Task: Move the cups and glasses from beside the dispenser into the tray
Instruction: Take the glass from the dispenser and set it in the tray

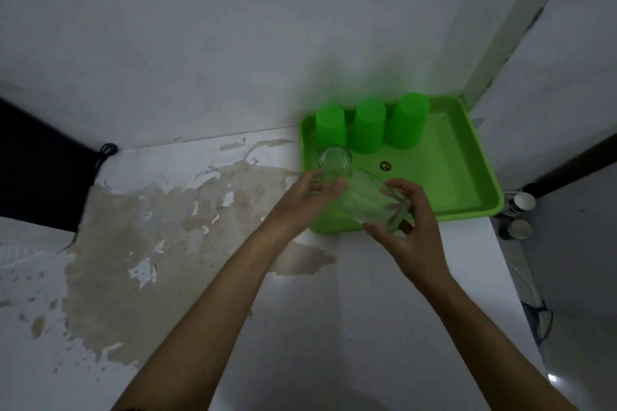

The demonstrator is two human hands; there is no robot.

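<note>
A bright green tray (467, 183) lies on the white counter at the right, against the wall. Three green plastic cups (369, 127) stand upside down in a row along its far edge. A clear glass (335, 162) stands in the tray's near-left corner in front of them, and my left hand (309, 197) is closed around its lower part. My right hand (412, 237) holds a second clear glass (370, 202), tilted on its side over the tray's front edge. The two glasses are close together.
The counter (317, 327) has a large patch of peeled, brownish surface (140, 233) to the left. A black object (36, 163) with a cable stands at the far left. Two small white-capped items (522, 213) sit beyond the counter's right edge.
</note>
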